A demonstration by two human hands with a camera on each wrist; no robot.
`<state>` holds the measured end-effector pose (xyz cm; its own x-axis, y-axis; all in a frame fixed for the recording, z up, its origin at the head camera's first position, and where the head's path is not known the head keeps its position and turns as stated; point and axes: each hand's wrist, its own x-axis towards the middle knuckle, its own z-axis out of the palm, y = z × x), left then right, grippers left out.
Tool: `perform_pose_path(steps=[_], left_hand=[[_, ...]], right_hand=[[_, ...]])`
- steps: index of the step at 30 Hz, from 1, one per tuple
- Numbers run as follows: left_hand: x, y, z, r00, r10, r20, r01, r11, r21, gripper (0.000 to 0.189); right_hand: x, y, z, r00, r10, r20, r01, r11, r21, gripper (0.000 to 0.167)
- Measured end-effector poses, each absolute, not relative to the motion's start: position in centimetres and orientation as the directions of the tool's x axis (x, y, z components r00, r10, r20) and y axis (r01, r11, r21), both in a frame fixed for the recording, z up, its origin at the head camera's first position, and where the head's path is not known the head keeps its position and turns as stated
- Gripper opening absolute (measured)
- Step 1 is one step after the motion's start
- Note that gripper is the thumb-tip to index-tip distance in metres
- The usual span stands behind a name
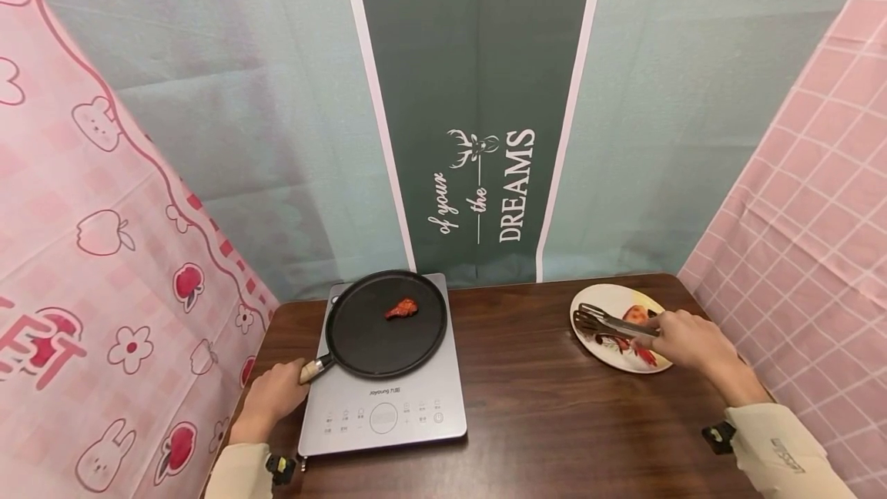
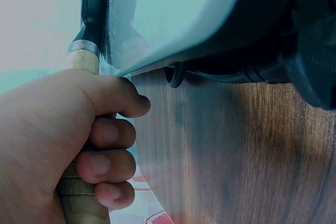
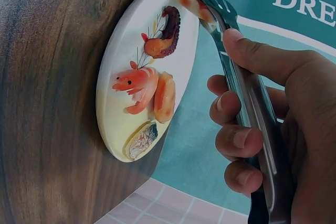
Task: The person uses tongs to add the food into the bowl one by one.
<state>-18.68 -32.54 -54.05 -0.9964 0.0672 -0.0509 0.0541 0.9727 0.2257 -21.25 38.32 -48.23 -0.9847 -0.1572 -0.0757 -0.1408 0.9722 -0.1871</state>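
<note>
My left hand grips the wooden handle of a flat black frying pan. Its thumb and fingers wrap round the wood in the left wrist view. The pan sits on a silver induction cooker, with a small reddish-brown drumstick inside. Over at the right, my right hand holds metal tongs above a white oval plate. Their slotted tips reach a pale, browned piece of food at one end of the plate.
Also on the plate lie a shrimp, an octopus tentacle, an orange elongated piece and a grey-patterned slice. Brown wooden table stretches between cooker and plate. Fabric hangings enclose the back and sides.
</note>
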Motion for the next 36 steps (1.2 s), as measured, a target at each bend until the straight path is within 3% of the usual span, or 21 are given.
perform_pose_path(steps=[16, 27, 36], left_hand=[[-18.71, -32.68, -54.21, -0.996, 0.083, -0.036, 0.072, 0.972, 0.223, 0.017], [-18.74, -32.75, -54.46, -0.996, 0.081, -0.028, 0.073, 0.972, 0.224, 0.017], [-18.71, -32.65, -54.29, -0.996, 0.084, -0.028, 0.076, 0.972, 0.221, 0.017]], right_hand=[[-21.17, 38.21, -48.49, -0.986, -0.158, -0.061, -0.144, 0.972, -0.186, 0.026], [-21.57, 38.3, -48.46, -0.989, -0.144, -0.027, -0.137, 0.976, -0.172, 0.037], [-21.83, 38.08, -48.34, -0.988, -0.148, 0.031, -0.151, 0.974, -0.167, 0.027]])
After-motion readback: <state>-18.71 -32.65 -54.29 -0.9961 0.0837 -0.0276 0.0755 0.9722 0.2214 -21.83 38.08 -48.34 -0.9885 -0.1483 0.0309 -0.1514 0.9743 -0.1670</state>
